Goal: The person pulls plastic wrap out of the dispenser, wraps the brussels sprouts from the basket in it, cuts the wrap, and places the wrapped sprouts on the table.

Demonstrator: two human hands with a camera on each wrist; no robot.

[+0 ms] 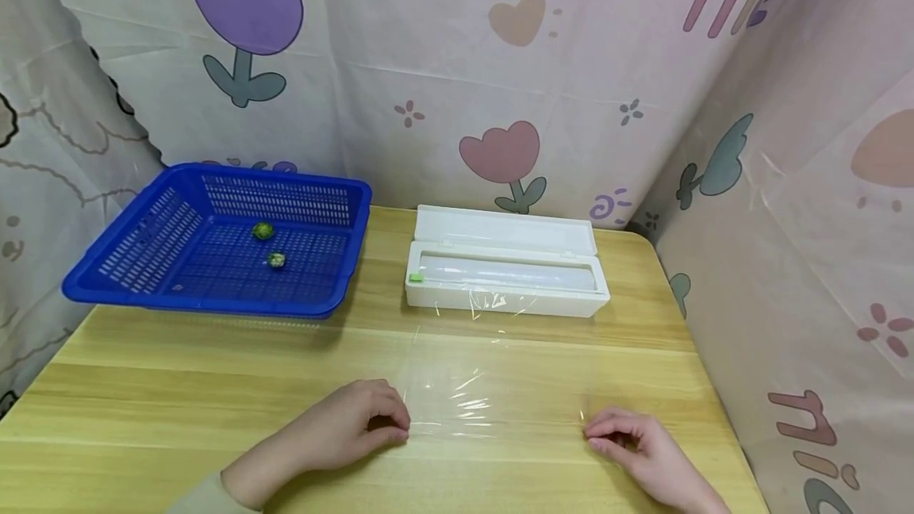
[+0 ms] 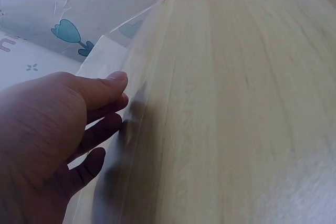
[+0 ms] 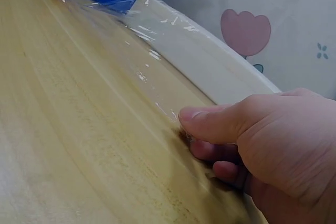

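A clear sheet of plastic wrap (image 1: 464, 395) stretches over the table from a white dispenser box (image 1: 507, 301) with its lid raised. Inside the box lies the roll of wrap (image 1: 507, 271). My left hand (image 1: 357, 424) pinches the near left corner of the sheet between thumb and forefinger. At the near right corner my right hand (image 1: 635, 450) pinches the sheet too, and the right wrist view shows its thumb (image 3: 210, 121) pressed on the film edge. Both hands are low over the table, apart from each other, with the film drawn between them.
A blue plastic basket (image 1: 214, 309) stands at the back left, with two small green round items (image 1: 263, 231) inside. A green slider (image 1: 416, 278) sits at the left end of the box. Printed cloth (image 1: 400, 38) hangs behind the wooden table (image 1: 214, 387).
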